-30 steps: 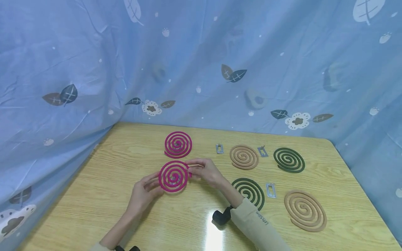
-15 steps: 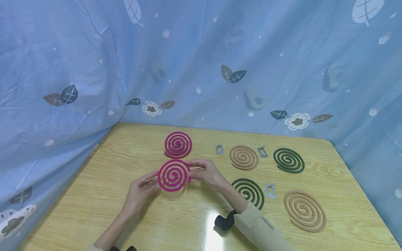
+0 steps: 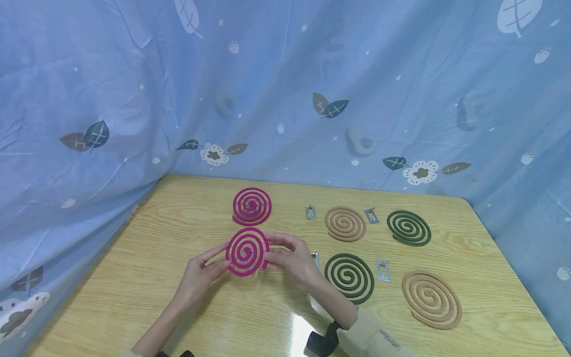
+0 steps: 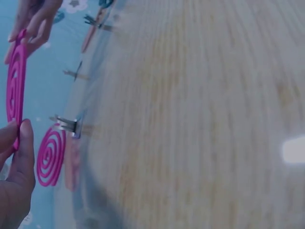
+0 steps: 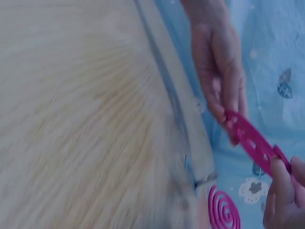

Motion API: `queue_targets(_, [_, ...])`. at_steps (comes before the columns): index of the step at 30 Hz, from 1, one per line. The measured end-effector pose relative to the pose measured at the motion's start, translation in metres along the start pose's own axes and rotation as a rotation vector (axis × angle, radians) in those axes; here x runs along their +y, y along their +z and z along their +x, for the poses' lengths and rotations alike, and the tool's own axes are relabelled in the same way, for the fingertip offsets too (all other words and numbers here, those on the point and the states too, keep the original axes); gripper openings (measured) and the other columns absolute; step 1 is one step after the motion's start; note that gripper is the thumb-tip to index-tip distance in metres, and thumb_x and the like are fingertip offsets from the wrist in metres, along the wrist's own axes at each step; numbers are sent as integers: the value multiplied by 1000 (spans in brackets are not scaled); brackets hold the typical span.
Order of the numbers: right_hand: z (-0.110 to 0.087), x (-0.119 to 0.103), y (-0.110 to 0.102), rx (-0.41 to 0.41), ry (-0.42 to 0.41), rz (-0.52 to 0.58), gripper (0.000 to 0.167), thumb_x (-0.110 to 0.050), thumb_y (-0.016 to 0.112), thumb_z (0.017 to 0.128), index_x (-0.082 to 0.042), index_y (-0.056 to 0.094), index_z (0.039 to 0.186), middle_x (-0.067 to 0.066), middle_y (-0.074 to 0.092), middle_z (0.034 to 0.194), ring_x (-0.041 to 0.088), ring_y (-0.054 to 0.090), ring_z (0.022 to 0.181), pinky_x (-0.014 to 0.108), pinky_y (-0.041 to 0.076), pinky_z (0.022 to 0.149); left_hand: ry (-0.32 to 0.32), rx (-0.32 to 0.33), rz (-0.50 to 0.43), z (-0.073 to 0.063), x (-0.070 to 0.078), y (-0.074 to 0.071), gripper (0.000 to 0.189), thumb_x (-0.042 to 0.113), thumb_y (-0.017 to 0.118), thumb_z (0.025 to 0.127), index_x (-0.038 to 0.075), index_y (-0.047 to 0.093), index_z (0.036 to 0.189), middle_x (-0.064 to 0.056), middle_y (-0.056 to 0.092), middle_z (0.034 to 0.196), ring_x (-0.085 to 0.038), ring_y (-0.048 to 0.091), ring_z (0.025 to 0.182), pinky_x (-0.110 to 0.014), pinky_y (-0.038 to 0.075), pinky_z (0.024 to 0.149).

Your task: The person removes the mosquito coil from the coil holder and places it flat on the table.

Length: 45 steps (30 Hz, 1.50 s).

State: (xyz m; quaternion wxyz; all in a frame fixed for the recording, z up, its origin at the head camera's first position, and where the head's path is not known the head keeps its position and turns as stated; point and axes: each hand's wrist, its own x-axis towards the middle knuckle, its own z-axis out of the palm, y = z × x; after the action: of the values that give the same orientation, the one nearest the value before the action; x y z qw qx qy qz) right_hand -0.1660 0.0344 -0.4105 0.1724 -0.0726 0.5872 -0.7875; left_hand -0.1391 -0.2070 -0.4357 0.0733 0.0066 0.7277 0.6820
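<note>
Both hands hold one magenta mosquito coil flat in the air by opposite edges. My left hand pinches its left rim between thumb and fingers. On the right rim, near the coil's outer end, my right hand pinches it the same way. The left wrist view shows the coil nearly edge-on, with a gap between it and a small metal coil stand on the table. A second magenta coil lies just beyond the held one, with metal showing under its centre.
Right of the hands lie two green coils and two tan coils. Flat metal stands with raised prongs lie among them, one at the back, another nearer. A patterned blue cloth hangs behind the wooden table.
The right hand has shifted slightly toward the person, baring a metal stand by its wrist and more of the near green coil. The left thumb now lies on the held coil's rim.
</note>
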Motion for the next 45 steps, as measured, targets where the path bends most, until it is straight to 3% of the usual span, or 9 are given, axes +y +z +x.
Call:
queue_targets(3, [-4, -1, -6, -26, 0, -48, 39, 7, 63, 88, 9, 54, 126, 19, 58, 115, 17, 66, 93, 35, 57, 85, 5, -17, 21, 1, 3, 0, 50, 6, 64, 91, 0, 47, 138, -25, 59, 124, -15, 68, 96, -30, 54, 91])
queue_targets(9, [-8, -4, -19, -123, -5, -184, 44, 5, 65, 88, 6, 54, 130, 16, 61, 109, 14, 65, 92, 41, 56, 86, 32, -127, 33, 5, 6, -1, 48, 4, 63, 91, -5, 48, 136, -26, 47, 138, -16, 67, 99, -30, 54, 91])
queue_targets(13, [-10, -6, -26, -177, -6, -239, 49, 3, 68, 85, 4, 54, 132, 15, 63, 109, 18, 65, 94, 39, 58, 84, 56, -195, 38, 6, 6, -1, 49, 4, 62, 92, -8, 46, 136, -31, 47, 135, -16, 66, 101, -31, 53, 92])
queue_targets(16, [-11, -4, -30, -169, 4, -237, 51, 4, 70, 84, 4, 54, 132, 16, 61, 110, 20, 66, 93, 38, 58, 83, 39, -182, 48, 6, 9, 1, 47, 6, 62, 92, -6, 48, 135, -28, 51, 133, -18, 66, 103, -30, 53, 92])
queue_targets(20, [-14, 4, -31, -105, 27, -207, 52, 6, 70, 82, 4, 53, 132, 18, 58, 110, 21, 68, 91, 38, 58, 82, 10, -88, 48, 7, 11, 8, 42, 6, 64, 91, -6, 53, 130, -23, 56, 129, -23, 63, 109, -28, 53, 92])
queue_targets(23, [-17, 7, -31, -53, 22, -192, 54, 8, 69, 83, 4, 51, 134, 18, 56, 110, 22, 68, 92, 37, 58, 82, 14, -55, 12, 7, 11, 14, 44, 3, 67, 88, -9, 53, 128, -25, 57, 127, -28, 60, 113, -27, 53, 92])
queue_targets(30, [-20, 8, -34, -18, 6, -167, 66, 10, 68, 82, 0, 42, 142, 18, 58, 104, 19, 68, 90, 38, 57, 84, 20, -98, -29, 10, 10, 25, 52, -3, 69, 84, -10, 49, 132, -27, 57, 126, -25, 62, 111, -28, 53, 91])
queue_targets(39, [-27, 4, -41, -6, -23, -230, 53, 11, 67, 82, 10, 49, 132, 29, 61, 113, 30, 69, 92, 39, 58, 83, 37, -65, 45, 13, 9, 26, 45, 5, 71, 85, -6, 57, 126, -21, 57, 130, -29, 58, 116, -26, 51, 94])
queue_targets(45, [-30, 6, -41, 37, -45, -243, 52, 12, 69, 79, 11, 51, 128, 28, 58, 110, 29, 69, 87, 37, 59, 80, 70, -149, -15, 15, 4, 32, 54, -1, 72, 81, -7, 52, 131, -22, 49, 137, -32, 55, 119, -28, 52, 93])
